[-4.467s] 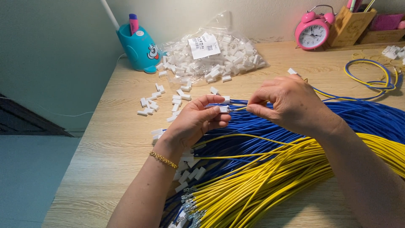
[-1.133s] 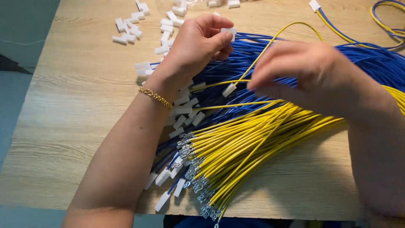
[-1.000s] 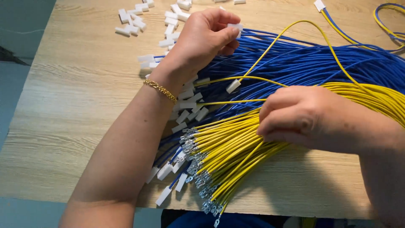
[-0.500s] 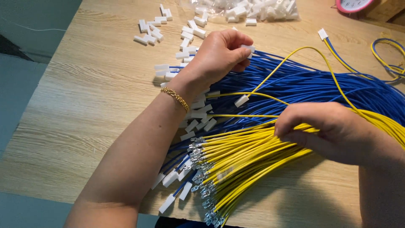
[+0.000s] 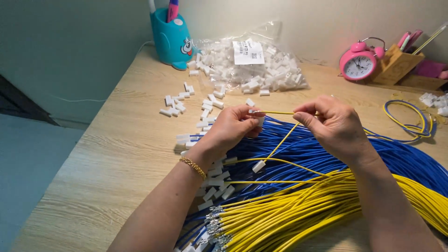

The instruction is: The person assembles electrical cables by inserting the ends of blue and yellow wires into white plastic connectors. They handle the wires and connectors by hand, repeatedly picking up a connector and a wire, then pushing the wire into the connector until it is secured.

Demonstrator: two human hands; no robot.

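**Yellow wire lined up at connector**

Right grip (image 5: 326, 122) pinching yellow wire (image 5: 275, 112) just behind its metal tip, held level to aim it. Left grip (image 5: 233, 127) closed on small white connector (image 5: 259, 121), mostly hidden, at wire's tip. Blue bundle (image 5: 326, 154) below on desk (image 5: 107, 154).

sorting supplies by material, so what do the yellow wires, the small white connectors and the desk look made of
Yellow wires: likely plastic-insulated, smooth, slightly glossy, with bare silvery metal terminals at the ends.
White connectors: probably moulded plastic, matt, uniform blocky shapes.
Desk: pale wood-grain surface, looks like laminate or veneer; cannot tell which.
The right hand and left hand hold one yellow wire between them.
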